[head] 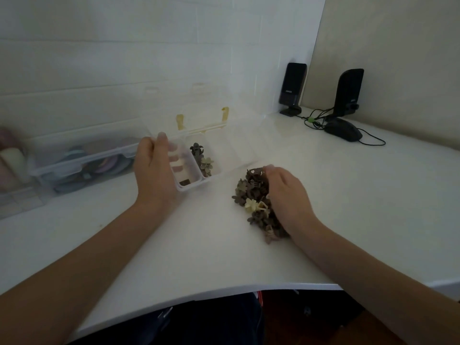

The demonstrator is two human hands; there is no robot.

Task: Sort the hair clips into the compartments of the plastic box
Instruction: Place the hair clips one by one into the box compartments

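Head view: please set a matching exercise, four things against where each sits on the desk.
Things:
1. plastic box
2. pile of hair clips
3. computer mouse
4. large clear bin

Places:
A. far right, near the speakers
B. under the right hand
C. far left, against the wall
D. held by the left hand

Pairs: 1-D, 2-B, 3-A, 4-C

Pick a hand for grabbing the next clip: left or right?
Right. The right hand already rests against the clips on the table, while the left hand is at the box, steadying it.
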